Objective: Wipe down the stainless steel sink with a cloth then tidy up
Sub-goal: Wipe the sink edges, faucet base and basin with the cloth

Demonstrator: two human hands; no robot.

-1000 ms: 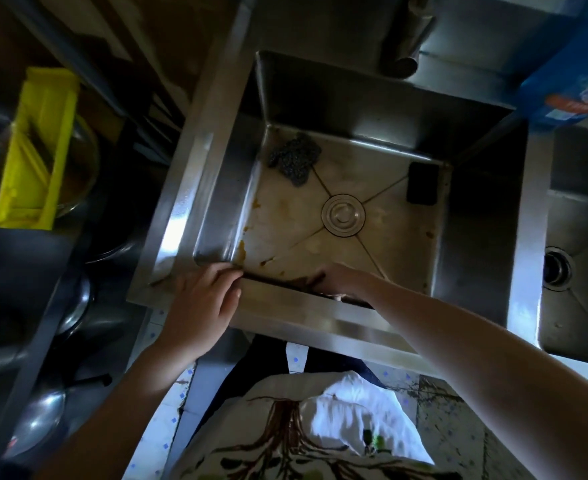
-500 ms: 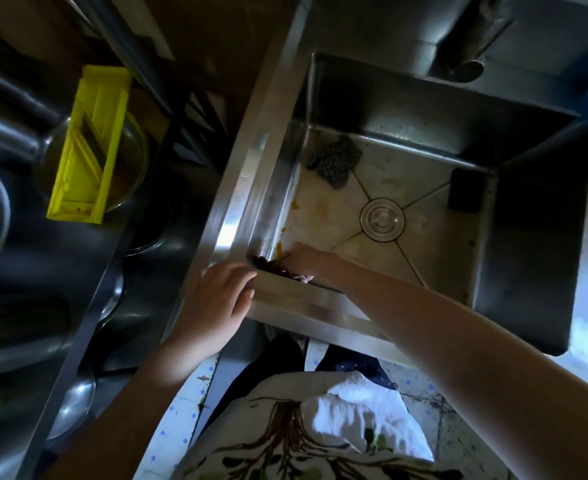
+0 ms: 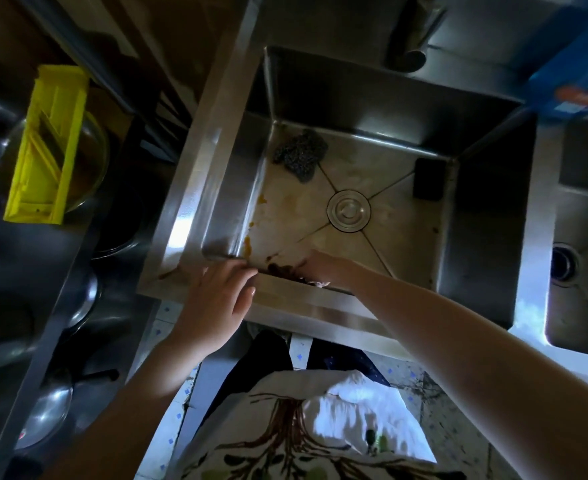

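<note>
Steel sink, both hands at its near edge

Steel shows dull and stained where the right hand (image 3: 323,268) reaches down inside the sink (image 3: 372,98), just below the middle of the frame. Its fingers are bent onto a dark, crumpled cloth (image 3: 285,270) pressed against the foot of the near wall; how firmly they grasp it I cannot tell, since the hand hides most of it. The left hand (image 3: 216,299) lies just to the left, palm down on the sink's near rim, fingers (image 3: 232,271) loose and spread, holding nothing, their tips at the inner edge beside the cloth.

Orange-brown smears run along the sink floor by the left wall. A round drain cover (image 3: 349,210) sits at the centre of the floor, well apart from both hands. A grey steel scourer (image 3: 301,154) lies in the far left corner of the basin, and a black sponge (image 3: 429,180) leans in the far right corner.

At the right edge of the frame is a second basin (image 3: 583,237). A blue packet (image 3: 576,74) stands in the upper right. A yellow plastic slicer (image 3: 46,147) rests across a glass bowl (image 3: 93,168) on the dark bench at the upper left.
</note>
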